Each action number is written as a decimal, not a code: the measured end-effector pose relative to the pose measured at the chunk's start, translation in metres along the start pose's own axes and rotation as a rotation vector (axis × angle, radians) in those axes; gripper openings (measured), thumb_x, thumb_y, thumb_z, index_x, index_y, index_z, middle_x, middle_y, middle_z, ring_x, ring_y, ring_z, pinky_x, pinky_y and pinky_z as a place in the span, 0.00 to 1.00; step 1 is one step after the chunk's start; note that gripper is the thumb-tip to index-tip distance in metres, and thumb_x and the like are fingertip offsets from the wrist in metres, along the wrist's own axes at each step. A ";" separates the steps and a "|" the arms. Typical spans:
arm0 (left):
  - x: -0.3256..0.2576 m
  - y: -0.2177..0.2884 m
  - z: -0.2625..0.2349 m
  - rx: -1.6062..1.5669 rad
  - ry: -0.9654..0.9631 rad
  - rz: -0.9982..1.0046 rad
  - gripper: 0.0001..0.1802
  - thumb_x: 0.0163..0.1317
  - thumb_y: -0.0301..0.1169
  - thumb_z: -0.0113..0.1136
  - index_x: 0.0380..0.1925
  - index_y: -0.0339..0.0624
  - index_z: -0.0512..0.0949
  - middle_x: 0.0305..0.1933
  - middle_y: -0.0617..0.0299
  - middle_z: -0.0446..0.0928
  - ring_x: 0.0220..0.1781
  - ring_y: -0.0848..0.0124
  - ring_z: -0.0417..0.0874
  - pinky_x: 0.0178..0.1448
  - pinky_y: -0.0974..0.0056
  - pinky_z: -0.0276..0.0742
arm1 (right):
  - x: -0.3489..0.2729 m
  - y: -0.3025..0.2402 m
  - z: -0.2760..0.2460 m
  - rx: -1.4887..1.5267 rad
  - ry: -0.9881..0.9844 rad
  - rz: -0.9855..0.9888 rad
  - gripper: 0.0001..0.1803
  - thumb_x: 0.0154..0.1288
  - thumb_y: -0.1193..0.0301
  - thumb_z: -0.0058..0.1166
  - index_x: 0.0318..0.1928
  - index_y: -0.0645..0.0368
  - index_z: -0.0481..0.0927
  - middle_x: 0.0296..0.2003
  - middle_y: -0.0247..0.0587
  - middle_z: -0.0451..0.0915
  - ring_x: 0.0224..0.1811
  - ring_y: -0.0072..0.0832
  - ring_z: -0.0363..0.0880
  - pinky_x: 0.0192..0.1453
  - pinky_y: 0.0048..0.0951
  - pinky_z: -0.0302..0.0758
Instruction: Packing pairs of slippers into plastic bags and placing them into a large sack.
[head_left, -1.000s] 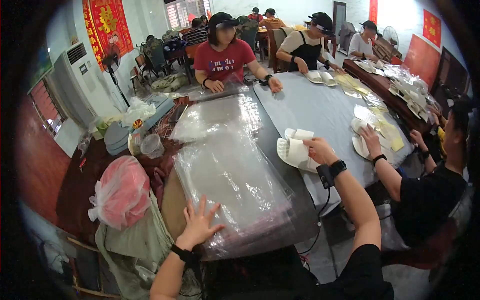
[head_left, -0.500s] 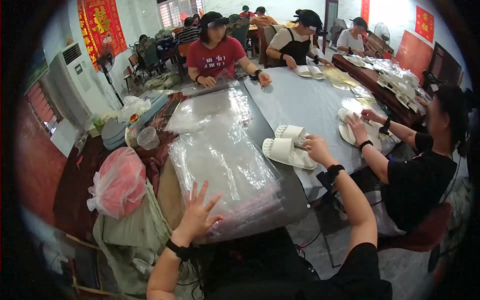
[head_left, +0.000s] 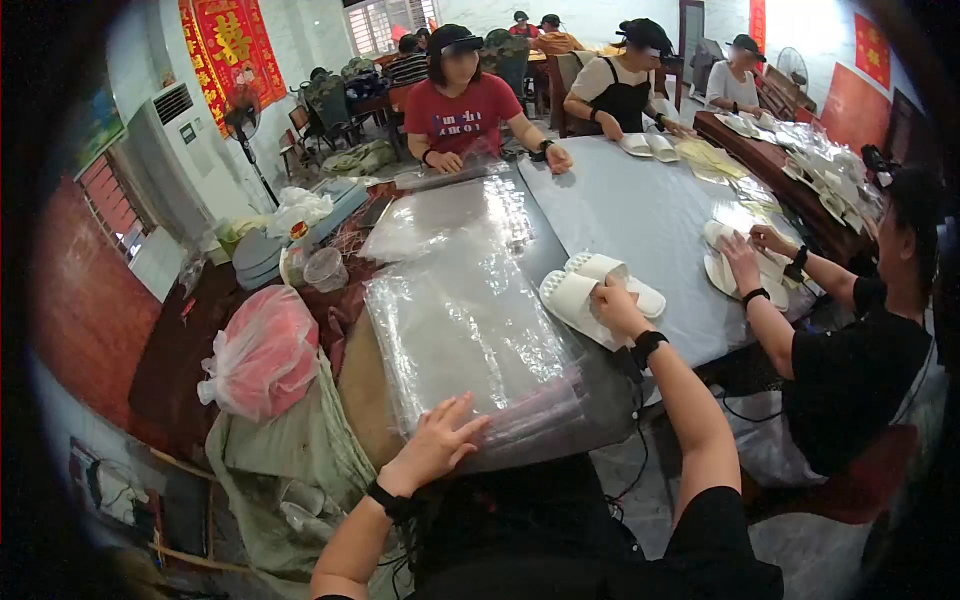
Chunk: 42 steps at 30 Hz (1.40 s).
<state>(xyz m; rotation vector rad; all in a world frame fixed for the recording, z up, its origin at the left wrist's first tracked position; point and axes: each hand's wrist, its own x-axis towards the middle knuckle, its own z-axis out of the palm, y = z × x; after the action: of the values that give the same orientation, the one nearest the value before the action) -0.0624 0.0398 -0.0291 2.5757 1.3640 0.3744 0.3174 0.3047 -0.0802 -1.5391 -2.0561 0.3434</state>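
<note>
A pair of white slippers (head_left: 578,307) sits by the seam between the dark table top and the grey-blue sheet. My right hand (head_left: 618,310) is closed on the slippers at their straps, its fingertips partly hidden; the pair looks slightly tilted. To the left lies a wide stack of clear plastic bags (head_left: 455,325), glossy, with pinkish near edges. Spread over the near edge of that stack is my left hand (head_left: 440,443), fingers stretched out and touching the plastic, holding nothing.
Across the table a person in a red shirt (head_left: 465,125) stands by more clear bags. Another person at right (head_left: 850,330) handles white slippers (head_left: 740,275). A pink bundle in a clear bag (head_left: 265,355) and a plastic tub (head_left: 325,270) lie at left.
My left hand has come down onto the near edge of the bags. My right hand has closed over the slipper straps, and the pair has turned slightly. The whole view has shifted.
</note>
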 end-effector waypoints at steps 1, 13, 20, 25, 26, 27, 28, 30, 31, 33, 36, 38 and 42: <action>-0.005 -0.002 -0.002 0.003 -0.003 -0.005 0.34 0.64 0.34 0.68 0.71 0.64 0.71 0.78 0.47 0.61 0.77 0.47 0.64 0.71 0.36 0.65 | -0.007 -0.015 -0.005 -0.002 -0.010 0.028 0.11 0.66 0.65 0.55 0.42 0.52 0.87 0.47 0.46 0.76 0.55 0.49 0.74 0.56 0.55 0.66; 0.016 0.017 0.002 0.244 -0.089 -0.013 0.37 0.61 0.47 0.69 0.71 0.71 0.70 0.84 0.50 0.48 0.83 0.39 0.47 0.70 0.16 0.48 | -0.073 -0.001 -0.047 0.045 0.133 0.168 0.12 0.63 0.62 0.56 0.38 0.54 0.86 0.48 0.50 0.77 0.54 0.49 0.75 0.58 0.55 0.67; 0.020 0.006 0.001 0.180 -0.064 -0.033 0.39 0.61 0.49 0.67 0.72 0.56 0.69 0.81 0.44 0.53 0.81 0.35 0.50 0.73 0.25 0.55 | -0.068 -0.006 -0.022 -0.051 0.060 0.155 0.11 0.63 0.63 0.58 0.43 0.50 0.86 0.51 0.43 0.76 0.63 0.45 0.67 0.60 0.57 0.59; 0.028 -0.001 -0.007 0.056 0.064 -0.012 0.38 0.61 0.30 0.66 0.72 0.38 0.66 0.80 0.41 0.56 0.77 0.36 0.59 0.76 0.41 0.60 | -0.073 -0.006 -0.036 0.004 0.139 0.145 0.09 0.62 0.64 0.59 0.38 0.54 0.86 0.46 0.45 0.78 0.60 0.46 0.69 0.60 0.55 0.60; 0.030 -0.001 -0.009 0.051 0.062 -0.009 0.38 0.61 0.30 0.66 0.72 0.38 0.66 0.80 0.41 0.56 0.77 0.36 0.59 0.76 0.41 0.60 | -0.077 -0.005 -0.044 0.088 0.172 0.162 0.09 0.62 0.65 0.59 0.37 0.55 0.86 0.44 0.46 0.78 0.59 0.47 0.70 0.59 0.56 0.62; 0.031 0.000 -0.013 0.006 0.081 0.007 0.39 0.58 0.23 0.63 0.72 0.37 0.65 0.80 0.41 0.57 0.78 0.37 0.60 0.77 0.42 0.60 | -0.080 -0.009 -0.053 0.173 0.205 0.176 0.09 0.62 0.65 0.59 0.36 0.56 0.86 0.42 0.47 0.78 0.58 0.48 0.70 0.57 0.57 0.64; 0.032 -0.001 -0.017 -0.036 0.099 0.019 0.40 0.55 0.16 0.59 0.72 0.35 0.65 0.80 0.41 0.58 0.78 0.38 0.60 0.78 0.43 0.59 | -0.085 -0.018 -0.061 0.163 0.214 0.173 0.10 0.64 0.68 0.59 0.41 0.57 0.87 0.43 0.48 0.79 0.58 0.47 0.72 0.57 0.53 0.69; 0.031 -0.004 -0.022 -0.052 0.103 -0.004 0.42 0.53 0.13 0.56 0.72 0.35 0.64 0.80 0.41 0.58 0.78 0.38 0.60 0.79 0.43 0.57 | -0.095 -0.040 -0.083 0.370 0.249 0.094 0.11 0.64 0.69 0.59 0.46 0.58 0.86 0.45 0.48 0.79 0.58 0.46 0.72 0.58 0.49 0.71; 0.031 -0.004 -0.024 -0.071 0.106 -0.023 0.44 0.50 0.10 0.53 0.73 0.36 0.64 0.80 0.41 0.58 0.79 0.38 0.59 0.80 0.42 0.56 | -0.101 -0.051 -0.095 0.573 0.285 0.016 0.14 0.65 0.70 0.60 0.50 0.58 0.86 0.48 0.48 0.79 0.58 0.44 0.73 0.60 0.44 0.72; 0.032 -0.003 -0.033 -0.104 0.125 -0.029 0.45 0.49 0.09 0.50 0.73 0.36 0.64 0.80 0.41 0.58 0.79 0.39 0.58 0.80 0.42 0.54 | -0.116 -0.078 -0.118 0.675 0.121 0.075 0.18 0.68 0.71 0.61 0.57 0.59 0.84 0.55 0.43 0.78 0.58 0.34 0.75 0.59 0.32 0.73; 0.042 -0.005 -0.037 -0.179 0.173 -0.006 0.48 0.46 0.06 0.44 0.74 0.37 0.62 0.80 0.40 0.57 0.81 0.39 0.56 0.82 0.43 0.51 | -0.150 -0.117 -0.152 1.001 -0.106 0.051 0.20 0.70 0.70 0.61 0.59 0.67 0.81 0.65 0.41 0.73 0.61 0.30 0.76 0.62 0.33 0.74; 0.055 -0.003 -0.034 -0.251 0.187 0.018 0.49 0.46 0.05 0.42 0.75 0.36 0.61 0.81 0.40 0.56 0.81 0.39 0.55 0.82 0.44 0.51 | -0.173 -0.122 -0.161 0.962 -0.213 -0.018 0.20 0.69 0.69 0.61 0.58 0.66 0.83 0.70 0.46 0.70 0.69 0.36 0.72 0.71 0.36 0.69; 0.060 0.007 -0.033 -0.339 0.233 0.001 0.49 0.46 0.06 0.42 0.76 0.36 0.59 0.81 0.40 0.55 0.81 0.38 0.55 0.82 0.45 0.51 | -0.199 -0.160 -0.142 1.101 -0.464 -0.242 0.22 0.64 0.75 0.63 0.60 0.62 0.83 0.72 0.49 0.70 0.78 0.43 0.60 0.80 0.47 0.56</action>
<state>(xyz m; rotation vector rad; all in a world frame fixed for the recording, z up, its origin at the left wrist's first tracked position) -0.0353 0.0880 0.0119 2.3068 1.2408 0.8495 0.3079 0.0501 0.0639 -0.5485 -1.7590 1.5242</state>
